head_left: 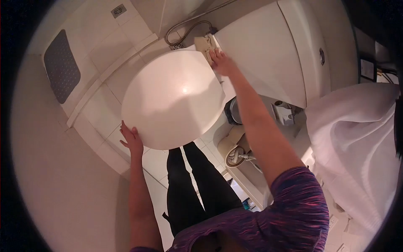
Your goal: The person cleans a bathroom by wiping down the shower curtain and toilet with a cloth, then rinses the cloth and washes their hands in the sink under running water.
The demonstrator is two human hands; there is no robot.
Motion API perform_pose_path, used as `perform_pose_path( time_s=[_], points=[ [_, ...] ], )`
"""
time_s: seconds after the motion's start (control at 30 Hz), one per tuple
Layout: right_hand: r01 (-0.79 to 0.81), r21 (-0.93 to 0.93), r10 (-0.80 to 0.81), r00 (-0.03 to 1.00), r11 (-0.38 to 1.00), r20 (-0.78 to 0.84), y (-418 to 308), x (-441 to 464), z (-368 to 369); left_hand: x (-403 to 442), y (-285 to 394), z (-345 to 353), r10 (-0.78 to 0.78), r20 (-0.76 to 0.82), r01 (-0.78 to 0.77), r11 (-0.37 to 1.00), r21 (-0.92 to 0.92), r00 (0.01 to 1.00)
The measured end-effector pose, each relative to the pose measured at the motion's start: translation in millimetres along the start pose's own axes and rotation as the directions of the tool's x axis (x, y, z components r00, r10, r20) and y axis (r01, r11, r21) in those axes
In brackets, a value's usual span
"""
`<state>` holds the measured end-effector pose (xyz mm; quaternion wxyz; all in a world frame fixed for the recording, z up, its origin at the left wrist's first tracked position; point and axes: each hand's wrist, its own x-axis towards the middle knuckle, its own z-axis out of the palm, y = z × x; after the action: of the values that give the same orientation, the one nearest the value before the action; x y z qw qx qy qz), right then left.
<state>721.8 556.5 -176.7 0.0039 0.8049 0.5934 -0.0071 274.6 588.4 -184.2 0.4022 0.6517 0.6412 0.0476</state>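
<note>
A white toilet with its lid (174,98) down fills the middle of the view. My right hand (222,63) presses a folded beige cloth (204,47) at the hinge end of the lid, beside the white tank (260,50); its fingers lie flat on the cloth. My left hand (132,138) is at the lid's front left edge, fingers spread, nothing in it. Whether its fingertips touch the lid I cannot tell.
A grey perforated mat (62,66) lies at the upper left, near a floor drain (119,11). A metal hose (168,35) curves behind the toilet. Right of it are a bin (236,111), a brush holder (236,156) and a hanging white cloth (352,143).
</note>
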Motion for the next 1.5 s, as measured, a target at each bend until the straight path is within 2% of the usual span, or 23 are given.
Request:
perform_pose_path(
  time_s=[0.2,0.3,0.33,0.4,0.47,0.57,0.6,0.67,0.7,0.77,0.8,0.87,0.93,1.0,1.07,1.13,1.17,1.23,1.33,1.37,1.43,1.47,1.5],
  points=[
    [-0.356,0.156,0.300,0.906,0.921,0.298,16,-110,3,0,-2,0,0.026,0.012,-0.025,0.998,-0.063,1.000],
    [-0.620,-0.040,0.547,0.658,0.784,0.517,-14,-161,-17,3,6,-3,-0.028,0.021,0.029,0.999,-0.038,0.999],
    [-0.678,-0.063,0.545,0.527,0.732,0.652,-21,-177,-9,4,4,-2,-0.072,0.041,0.071,0.997,0.017,0.997],
    [-0.285,0.014,0.186,0.660,0.958,0.727,-49,-222,-8,6,7,-5,-0.099,0.049,0.095,0.993,0.074,0.994],
    [-0.539,0.119,0.256,0.569,0.834,0.781,-94,-227,-47,7,19,-18,-0.259,0.166,0.192,0.921,0.339,0.951],
    [-0.685,0.243,0.247,0.534,0.687,0.809,-125,-242,-109,-25,75,-26,-0.196,0.046,0.137,0.816,0.562,0.979],
    [-0.647,0.309,0.180,0.575,0.697,0.798,-132,-242,-153,-34,77,-26,0.015,0.115,-0.055,0.934,0.352,0.993],
    [-0.622,0.382,0.143,0.628,0.684,0.765,-137,-247,-235,-62,88,-30,0.276,0.150,-0.294,0.948,0.121,0.950],
    [-0.594,0.479,0.061,0.667,0.647,0.743,-136,-254,-274,-84,109,-31,0.207,0.423,-0.159,0.976,-0.147,0.882],
    [-0.609,0.555,0.068,0.706,0.567,0.705,-124,-283,-338,-165,209,-61,0.104,0.860,0.237,0.938,-0.252,0.500],
    [-0.516,0.655,0.062,0.809,0.553,0.585,-112,-301,-363,-190,237,-63,0.128,0.885,0.183,0.956,-0.231,0.447],
    [-0.433,0.727,0.135,0.892,0.533,0.432,-88,-346,-402,-233,270,-54,0.375,0.927,0.535,0.780,-0.325,0.017],
    [-0.242,0.837,0.376,0.925,0.491,0.047,-59,-395,-428,-269,300,-36,0.451,0.892,0.464,0.793,-0.396,-0.010],
    [-0.432,0.799,0.669,0.742,0.419,0.050,-24,-452,-440,-318,347,-18,0.580,0.813,0.020,0.813,-0.581,0.036],
    [-0.653,0.628,0.851,0.524,0.423,-0.029,3,-498,-456,-361,387,-14,0.669,0.737,-0.196,0.714,-0.673,-0.093],
    [-0.803,0.391,0.879,0.320,0.450,-0.353,31,-536,-443,-390,398,23,0.606,0.787,-0.381,0.705,-0.598,-0.113],
    [-0.826,0.282,0.821,0.327,0.489,-0.467,49,-553,-431,-405,403,39,0.594,0.796,-0.397,0.708,-0.584,-0.113],
    [-0.846,0.185,0.761,0.327,0.499,-0.561,74,-575,-418,-431,411,66,0.654,0.746,-0.870,0.289,-0.399,-0.125],
    [-0.699,0.254,0.679,0.434,0.669,-0.592,101,-580,-415,-465,424,98,0.721,0.684,-0.927,0.169,-0.334,-0.114],
    [-0.687,0.272,0.703,0.483,0.674,-0.523,107,-581,-415,-472,430,108,0.711,0.694,-0.932,0.165,-0.323,-0.115],
    [-0.672,0.302,0.723,0.526,0.676,-0.449,111,-582,-413,-486,443,128,0.553,0.821,-0.883,0.446,-0.147,0.143],
    [-0.632,0.243,0.650,0.562,0.736,-0.511,112,-582,-412,-491,442,138,0.549,0.823,-0.886,0.443,-0.138,0.147],
    [-0.590,0.172,0.567,0.593,0.789,-0.572,114,-580,-412,-491,439,150,0.444,0.879,-0.740,0.648,-0.180,0.175]
  ],
)
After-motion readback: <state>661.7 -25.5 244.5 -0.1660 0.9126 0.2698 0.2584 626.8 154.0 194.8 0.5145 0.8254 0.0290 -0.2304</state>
